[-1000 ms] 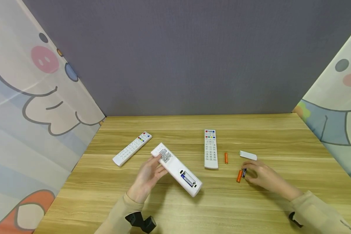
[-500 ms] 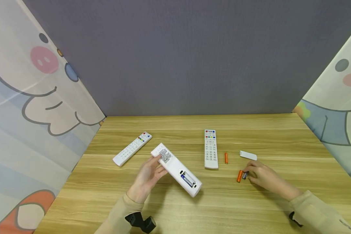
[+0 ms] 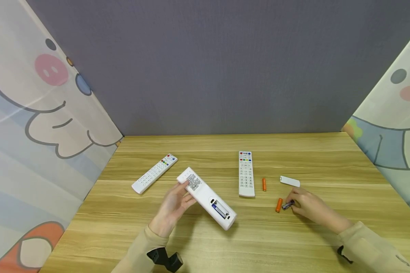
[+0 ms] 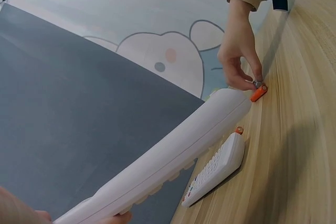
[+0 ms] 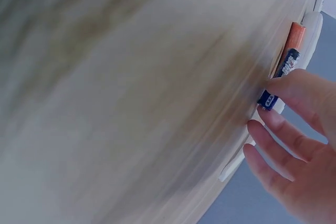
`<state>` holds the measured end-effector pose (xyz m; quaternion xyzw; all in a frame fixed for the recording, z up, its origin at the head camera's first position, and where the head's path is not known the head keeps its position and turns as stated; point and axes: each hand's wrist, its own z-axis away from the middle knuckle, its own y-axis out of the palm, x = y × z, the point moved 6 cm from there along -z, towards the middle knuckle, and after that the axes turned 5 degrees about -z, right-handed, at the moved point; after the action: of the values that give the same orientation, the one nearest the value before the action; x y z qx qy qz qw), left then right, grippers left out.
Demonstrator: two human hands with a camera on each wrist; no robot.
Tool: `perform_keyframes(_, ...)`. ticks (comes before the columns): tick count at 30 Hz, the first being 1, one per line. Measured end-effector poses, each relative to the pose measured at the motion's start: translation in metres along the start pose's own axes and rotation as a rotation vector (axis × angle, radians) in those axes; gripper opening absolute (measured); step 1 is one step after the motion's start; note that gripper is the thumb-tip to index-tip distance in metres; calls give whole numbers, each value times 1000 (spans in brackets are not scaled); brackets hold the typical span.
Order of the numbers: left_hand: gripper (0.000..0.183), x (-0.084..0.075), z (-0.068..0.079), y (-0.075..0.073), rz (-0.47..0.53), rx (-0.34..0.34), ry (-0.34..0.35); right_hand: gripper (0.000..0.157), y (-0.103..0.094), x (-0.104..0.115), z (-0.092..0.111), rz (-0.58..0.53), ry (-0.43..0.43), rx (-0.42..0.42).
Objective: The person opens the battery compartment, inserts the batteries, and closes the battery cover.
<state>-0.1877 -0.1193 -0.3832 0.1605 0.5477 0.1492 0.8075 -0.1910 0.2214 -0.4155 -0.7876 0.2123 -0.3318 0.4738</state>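
My left hand (image 3: pixel 172 208) holds a white remote control (image 3: pixel 205 193) above the table, its back facing up. Its battery compartment (image 3: pixel 221 207) is uncovered, and a blue battery (image 3: pixel 218 211) lies along one side of it. On the right, my right hand (image 3: pixel 309 206) pinches a dark blue AAA battery (image 3: pixel 287 205) between thumb and finger, low over the table; in the right wrist view that battery (image 5: pixel 286 66) shows at the fingertips. Just left of it lies an orange battery (image 3: pixel 279 205). A white battery cover (image 3: pixel 289 181) rests beyond the right hand.
Two more white remotes lie buttons up on the wooden table (image 3: pixel 205 148): one remote (image 3: pixel 154 173) slanted at left, another remote (image 3: pixel 246 174) in the middle. A second orange battery (image 3: pixel 264 184) sits beside the middle one. A grey panel (image 3: pixel 225 76) stands behind.
In my right hand's fingers the blue battery has turned from nearly lengthwise to slanting sideways. The nearby orange battery has shifted very slightly. My left hand and its remote stay in place.
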Motion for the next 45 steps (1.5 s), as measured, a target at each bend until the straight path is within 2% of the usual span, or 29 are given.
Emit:
perform_keyframes(14, 34, 1, 0, 0, -23, -14, 12, 27, -4, 3, 0, -20, 16, -41)
perform_keyframes(25, 33, 2, 0, 4, 16, 2, 2, 27, -10, 22, -8, -96, 34, -84)
perform_keyframes(33, 33, 2, 0, 6, 32, 16, 2, 26, -12, 38, -15, -98, 39, -129)
perform_keyframes(40, 26, 2, 2, 9, 48, 23, 9, 28, -17, 55, -21, -117, -30, -222)
perform_keyframes(45, 33, 2, 0, 11, 43, 20, 1, 26, -21, 69, -26, -127, -111, -303)
